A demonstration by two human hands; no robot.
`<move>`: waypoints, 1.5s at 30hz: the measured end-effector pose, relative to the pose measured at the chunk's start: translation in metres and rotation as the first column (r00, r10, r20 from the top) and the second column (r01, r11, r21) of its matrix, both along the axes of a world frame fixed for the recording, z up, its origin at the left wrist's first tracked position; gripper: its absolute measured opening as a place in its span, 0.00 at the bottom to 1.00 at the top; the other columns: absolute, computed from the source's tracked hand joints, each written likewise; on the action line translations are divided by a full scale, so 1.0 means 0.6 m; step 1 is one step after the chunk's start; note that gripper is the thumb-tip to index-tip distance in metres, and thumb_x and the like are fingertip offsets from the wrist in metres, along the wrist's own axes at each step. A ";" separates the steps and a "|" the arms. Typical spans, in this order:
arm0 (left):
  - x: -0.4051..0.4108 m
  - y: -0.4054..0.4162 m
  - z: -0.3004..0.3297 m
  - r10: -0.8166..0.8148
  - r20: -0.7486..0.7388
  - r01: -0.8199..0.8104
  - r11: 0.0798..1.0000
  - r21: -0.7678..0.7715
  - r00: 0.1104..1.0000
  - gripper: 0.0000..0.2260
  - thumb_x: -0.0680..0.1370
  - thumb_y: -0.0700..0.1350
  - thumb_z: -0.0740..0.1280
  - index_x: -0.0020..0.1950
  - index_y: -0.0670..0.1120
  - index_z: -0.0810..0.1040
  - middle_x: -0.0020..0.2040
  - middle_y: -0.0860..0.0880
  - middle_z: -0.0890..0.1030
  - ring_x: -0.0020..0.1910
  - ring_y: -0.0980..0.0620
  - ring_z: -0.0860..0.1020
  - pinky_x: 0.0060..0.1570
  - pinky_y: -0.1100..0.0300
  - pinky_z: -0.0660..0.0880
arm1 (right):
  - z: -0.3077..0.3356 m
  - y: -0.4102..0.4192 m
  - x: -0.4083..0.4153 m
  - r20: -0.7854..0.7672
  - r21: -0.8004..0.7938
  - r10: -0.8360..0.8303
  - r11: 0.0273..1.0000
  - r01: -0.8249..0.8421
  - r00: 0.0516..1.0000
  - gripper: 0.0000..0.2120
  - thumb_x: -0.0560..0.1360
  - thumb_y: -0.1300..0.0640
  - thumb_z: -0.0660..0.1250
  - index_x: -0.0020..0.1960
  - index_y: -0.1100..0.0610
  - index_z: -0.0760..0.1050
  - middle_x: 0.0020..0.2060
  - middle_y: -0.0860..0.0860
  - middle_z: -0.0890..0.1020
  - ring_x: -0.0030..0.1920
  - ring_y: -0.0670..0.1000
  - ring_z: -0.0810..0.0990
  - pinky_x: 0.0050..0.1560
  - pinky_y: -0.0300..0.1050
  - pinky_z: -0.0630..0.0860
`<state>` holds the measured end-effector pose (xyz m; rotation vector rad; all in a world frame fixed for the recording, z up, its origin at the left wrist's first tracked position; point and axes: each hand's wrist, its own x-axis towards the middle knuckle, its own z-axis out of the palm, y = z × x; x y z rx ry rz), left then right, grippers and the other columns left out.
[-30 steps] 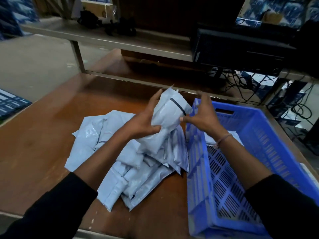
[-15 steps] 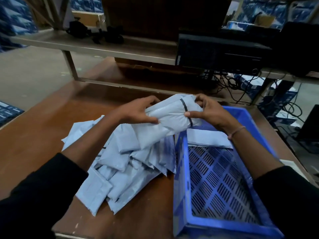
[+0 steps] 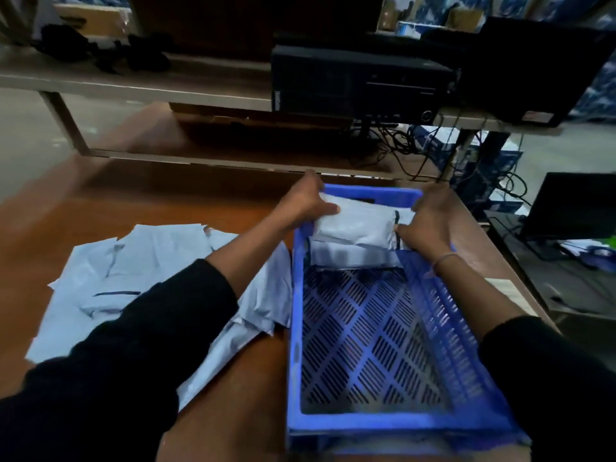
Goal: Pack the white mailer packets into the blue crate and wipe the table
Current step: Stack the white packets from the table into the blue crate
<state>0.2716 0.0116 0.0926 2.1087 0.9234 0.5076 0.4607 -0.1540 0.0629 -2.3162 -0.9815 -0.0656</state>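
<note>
Both hands, left (image 3: pixel 305 203) and right (image 3: pixel 428 221), pinch a packet (image 3: pixel 356 228) at the crate's (image 3: pixel 350 425) far end; next I release it onto the one below.

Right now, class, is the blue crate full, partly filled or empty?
Partly filled. The blue crate has packets only at its far end, held by both hands; most of its slotted floor is bare.
</note>
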 end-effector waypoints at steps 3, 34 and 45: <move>0.062 -0.013 -0.040 0.012 -0.277 0.008 0.998 0.068 0.961 0.29 0.77 0.48 0.75 0.71 0.39 0.67 0.64 0.40 0.77 0.64 0.40 0.77 0.53 0.52 0.74 | -0.050 0.014 0.018 0.000 -0.194 -0.015 0.981 0.014 1.000 0.19 0.76 0.56 0.67 0.61 0.65 0.71 0.55 0.66 0.80 0.56 0.66 0.79 0.52 0.54 0.75; 0.137 -0.024 -0.159 -0.232 -0.914 0.563 0.827 -0.005 0.333 0.43 0.82 0.61 0.64 0.82 0.57 0.33 0.83 0.42 0.35 0.79 0.36 0.60 0.73 0.42 0.67 | -0.185 0.066 0.079 -0.007 -0.655 0.296 0.721 -0.228 0.955 0.34 0.76 0.59 0.61 0.78 0.66 0.53 0.78 0.59 0.54 0.78 0.60 0.54 0.78 0.53 0.55; -0.004 -0.080 -0.045 -0.250 -0.414 0.393 0.868 0.305 0.875 0.25 0.83 0.48 0.65 0.79 0.44 0.65 0.79 0.41 0.63 0.79 0.42 0.61 0.73 0.49 0.63 | -0.047 0.073 -0.008 0.000 -0.400 0.317 0.869 -0.291 0.948 0.22 0.77 0.62 0.64 0.71 0.58 0.72 0.70 0.58 0.72 0.69 0.60 0.72 0.67 0.49 0.70</move>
